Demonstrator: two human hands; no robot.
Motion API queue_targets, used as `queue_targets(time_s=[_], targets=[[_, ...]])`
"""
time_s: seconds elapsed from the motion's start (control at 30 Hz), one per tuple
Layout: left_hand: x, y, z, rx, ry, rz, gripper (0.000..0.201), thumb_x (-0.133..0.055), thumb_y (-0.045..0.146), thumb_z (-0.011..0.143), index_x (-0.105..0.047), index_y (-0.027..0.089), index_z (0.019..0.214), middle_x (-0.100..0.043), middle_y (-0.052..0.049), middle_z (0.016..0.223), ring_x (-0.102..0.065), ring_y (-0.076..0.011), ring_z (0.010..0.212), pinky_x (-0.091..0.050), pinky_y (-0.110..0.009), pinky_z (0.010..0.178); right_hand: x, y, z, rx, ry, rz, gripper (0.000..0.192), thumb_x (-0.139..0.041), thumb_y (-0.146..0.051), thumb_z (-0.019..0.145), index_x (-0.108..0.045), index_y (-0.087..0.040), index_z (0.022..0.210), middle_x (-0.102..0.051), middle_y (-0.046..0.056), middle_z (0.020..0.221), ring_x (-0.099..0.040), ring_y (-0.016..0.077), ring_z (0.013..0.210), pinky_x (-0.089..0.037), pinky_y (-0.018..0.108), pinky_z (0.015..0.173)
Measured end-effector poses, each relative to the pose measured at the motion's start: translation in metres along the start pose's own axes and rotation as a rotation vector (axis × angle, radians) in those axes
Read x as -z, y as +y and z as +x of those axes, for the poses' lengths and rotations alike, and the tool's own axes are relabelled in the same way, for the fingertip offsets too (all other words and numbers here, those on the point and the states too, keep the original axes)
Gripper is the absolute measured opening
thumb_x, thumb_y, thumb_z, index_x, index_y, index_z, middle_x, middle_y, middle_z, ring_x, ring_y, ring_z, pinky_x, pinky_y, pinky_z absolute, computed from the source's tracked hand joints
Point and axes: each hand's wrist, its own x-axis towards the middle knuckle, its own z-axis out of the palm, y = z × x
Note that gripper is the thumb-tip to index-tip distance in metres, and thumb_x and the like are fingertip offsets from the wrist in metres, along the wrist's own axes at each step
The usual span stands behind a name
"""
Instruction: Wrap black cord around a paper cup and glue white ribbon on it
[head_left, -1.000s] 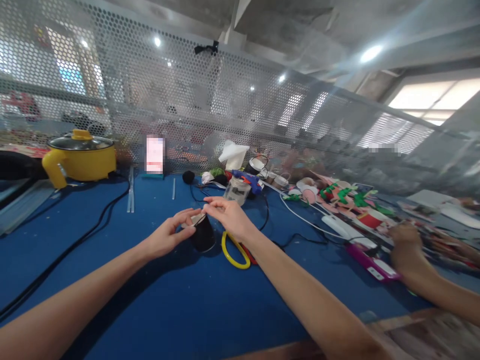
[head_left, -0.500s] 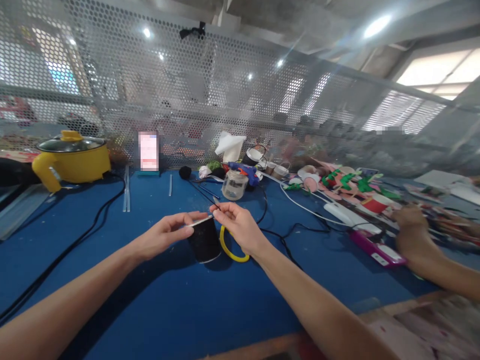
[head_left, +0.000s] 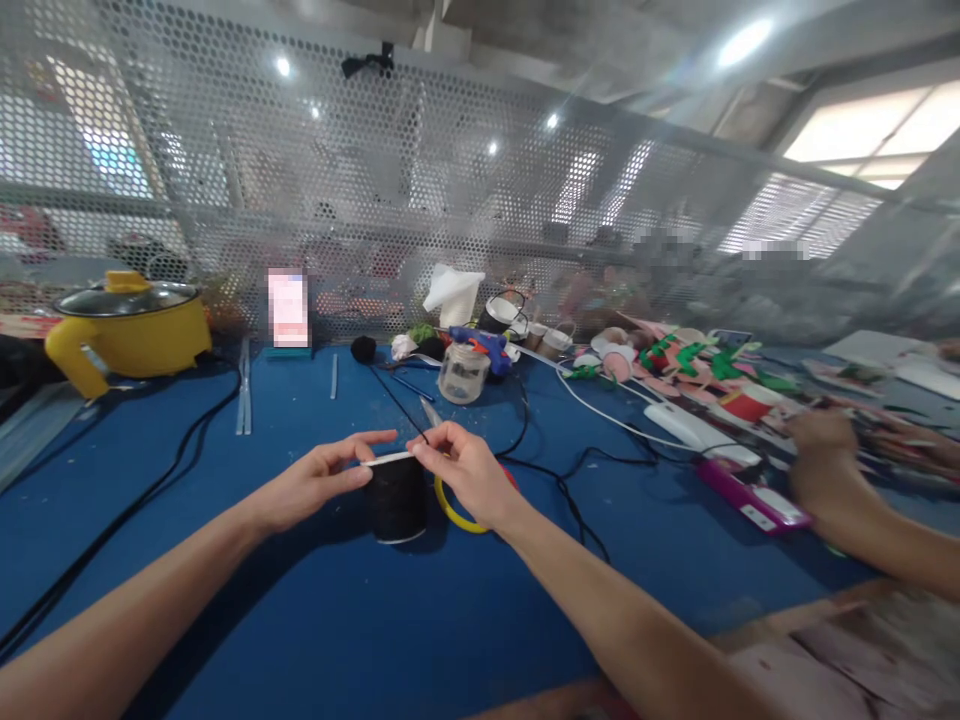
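A cup wrapped in black [head_left: 397, 503], with a white rim, stands almost upright in front of me. My left hand [head_left: 315, 483] grips its left side at the rim, thumb outside and fingers over the top. At the rim's right edge, my right hand [head_left: 461, 465] pinches a strand of black yarn [head_left: 397, 402]. That strand runs back to a small black yarn ball [head_left: 364, 349]. A yellow ring with some red on it [head_left: 457, 512] lies on the table, partly hidden behind my right hand.
Behind my hands stand a clear jar [head_left: 461, 378] and a blue glue gun [head_left: 486, 346]. A yellow electric pot [head_left: 131, 325] is at left, a lit phone [head_left: 288, 308] at the back. Cables run to a purple power strip [head_left: 750, 497], beside another person's hand [head_left: 825, 440].
The cup has tipped from a tilt to nearly upright and shifted slightly left and down in view, both hands with it. More of the ring's red part shows.
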Motion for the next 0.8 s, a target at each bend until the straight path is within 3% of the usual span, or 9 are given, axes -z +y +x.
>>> queue_targets(time_s=[0.2, 0.33, 0.5, 0.8], targets=[[-0.006, -0.003, -0.002, 0.028, 0.083, 0.016, 0.026, -0.061, 0.041, 0.071, -0.052, 0.017, 0.079, -0.040, -0.012, 0.135, -0.042, -0.0300, 0.118, -0.034, -0.045, 0.095, -0.007, 0.001, -0.003, 0.019, 0.009, -0.036, 0.016, -0.053, -0.035, 0.075, -0.050, -0.019, 0.072, -0.060, 0.003, 0.072, -0.056, 0.0145, 0.063, -0.046, 0.029, 0.061], [-0.007, -0.011, -0.002, -0.010, 0.123, 0.156, 0.033, -0.062, 0.042, 0.068, -0.054, 0.018, 0.088, -0.040, -0.013, 0.134, -0.037, -0.0311, 0.121, -0.027, -0.047, 0.099, -0.010, 0.000, -0.006, 0.064, 0.035, -0.061, 0.016, -0.051, -0.034, 0.077, -0.047, -0.021, 0.071, -0.060, 0.003, 0.076, -0.057, 0.0145, 0.067, -0.047, 0.029, 0.064], [-0.001, -0.015, -0.003, -0.059, 0.124, 0.281, 0.029, -0.058, 0.040, 0.072, -0.053, 0.019, 0.092, -0.041, -0.013, 0.132, -0.030, -0.0298, 0.126, -0.022, -0.048, 0.101, -0.012, -0.001, -0.007, 0.118, 0.038, -0.103, 0.015, -0.048, -0.032, 0.080, -0.047, -0.021, 0.071, -0.059, 0.003, 0.077, -0.056, 0.0148, 0.071, -0.047, 0.029, 0.067], [-0.006, -0.008, -0.004, -0.070, 0.112, 0.305, 0.024, -0.056, 0.035, 0.075, -0.053, 0.019, 0.093, -0.044, -0.012, 0.131, -0.029, -0.0302, 0.126, -0.023, -0.049, 0.101, -0.012, -0.003, -0.012, 0.146, 0.052, -0.167, 0.013, -0.047, -0.029, 0.081, -0.047, -0.021, 0.071, -0.057, 0.003, 0.074, -0.056, 0.0153, 0.071, -0.046, 0.029, 0.068]])
